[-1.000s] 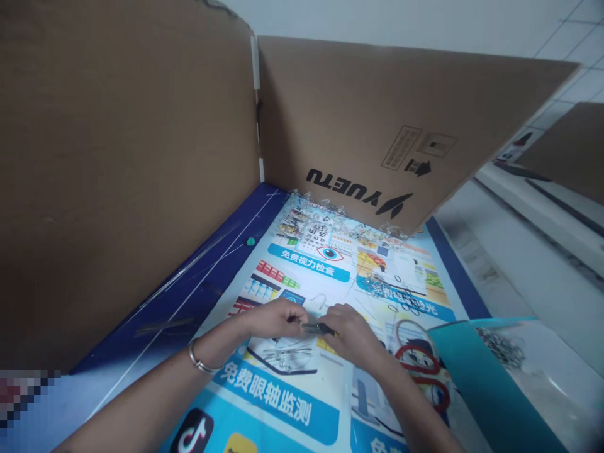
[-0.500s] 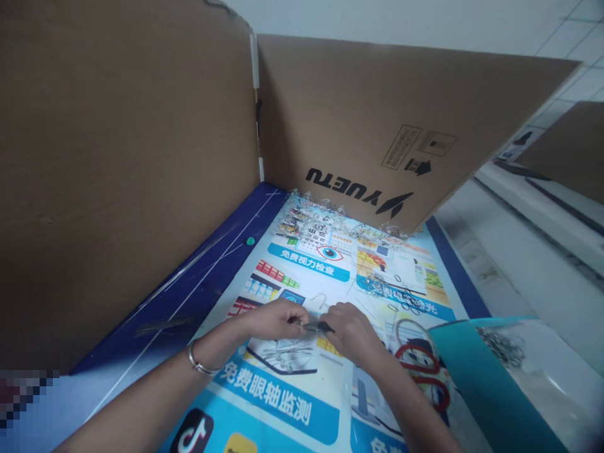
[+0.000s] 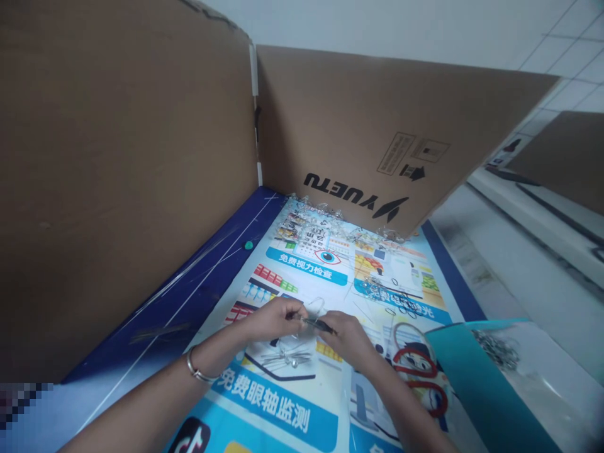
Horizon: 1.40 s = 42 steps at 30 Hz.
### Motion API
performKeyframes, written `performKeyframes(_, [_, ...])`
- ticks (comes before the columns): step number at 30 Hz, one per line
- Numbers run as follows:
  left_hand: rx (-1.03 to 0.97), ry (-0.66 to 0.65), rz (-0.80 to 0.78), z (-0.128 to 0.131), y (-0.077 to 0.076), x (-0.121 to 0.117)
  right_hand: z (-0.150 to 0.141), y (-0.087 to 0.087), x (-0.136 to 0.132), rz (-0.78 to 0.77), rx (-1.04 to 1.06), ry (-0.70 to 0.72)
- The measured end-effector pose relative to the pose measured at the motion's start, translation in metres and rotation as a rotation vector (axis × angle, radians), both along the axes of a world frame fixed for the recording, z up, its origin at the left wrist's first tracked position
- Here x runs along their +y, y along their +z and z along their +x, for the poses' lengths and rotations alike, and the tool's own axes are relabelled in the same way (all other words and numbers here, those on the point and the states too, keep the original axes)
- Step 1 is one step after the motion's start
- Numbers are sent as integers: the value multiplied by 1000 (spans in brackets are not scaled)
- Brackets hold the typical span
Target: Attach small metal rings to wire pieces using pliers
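Note:
My right hand (image 3: 346,333) is closed around a small dark metal tool that looks like pliers (image 3: 323,325). Its narrow tip points left, up against the fingertips of my left hand (image 3: 283,318). Those fingers are pinched on a thin piece of wire (image 3: 304,321), mostly hidden by the fingers. Just beyond the hands, a curved loop of silvery wire (image 3: 316,303) shows above the poster. Below them lies a small heap of straight wire pieces (image 3: 287,358), with a round shiny bead among them.
Red-handled scissors (image 3: 419,365) lie right of my right forearm. Beside them stands a teal box (image 3: 465,365) containing a pile of metal pieces (image 3: 497,349). Small dark rings (image 3: 408,305) and wire shapes (image 3: 340,233) lie farther back. Cardboard panels (image 3: 141,157) stand left and behind.
The dark tool has tilted, and my right hand has shifted slightly down and turned. My left fingers keep their pinch. The whole view has moved a little.

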<state>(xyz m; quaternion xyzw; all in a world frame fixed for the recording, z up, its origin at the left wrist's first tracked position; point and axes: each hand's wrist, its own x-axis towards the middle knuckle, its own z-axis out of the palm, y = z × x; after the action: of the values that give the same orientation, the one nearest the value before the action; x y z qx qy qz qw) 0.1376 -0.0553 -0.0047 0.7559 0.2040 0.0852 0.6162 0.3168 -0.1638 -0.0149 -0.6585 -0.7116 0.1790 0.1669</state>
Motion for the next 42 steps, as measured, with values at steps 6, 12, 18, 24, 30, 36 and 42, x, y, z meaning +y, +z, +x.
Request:
performKeyframes(6, [-21, 95, 160, 3, 5, -3, -6, 4, 1, -19, 34, -50])
performKeyframes(12, [12, 141, 302, 4, 8, -6, -5, 11, 0, 0, -103, -64])
performKeyframes(18, [35, 160, 458, 4, 7, -7, -5, 13, -1, 27, -185, -46])
performKeyframes(24, [62, 230, 575, 4, 3, -11, -12, 14, -3, 51, -257, -111])
performKeyframes(30, [62, 284, 656, 4, 0, -14, -18, 11, -6, 106, -293, -185])
performKeyframes(36, [74, 327, 679, 5, 1, -18, -20, 9, -6, 118, -294, -205])
performKeyframes(42, [99, 351, 712, 6, 3, -21, -23, 12, -8, 72, -299, -225])
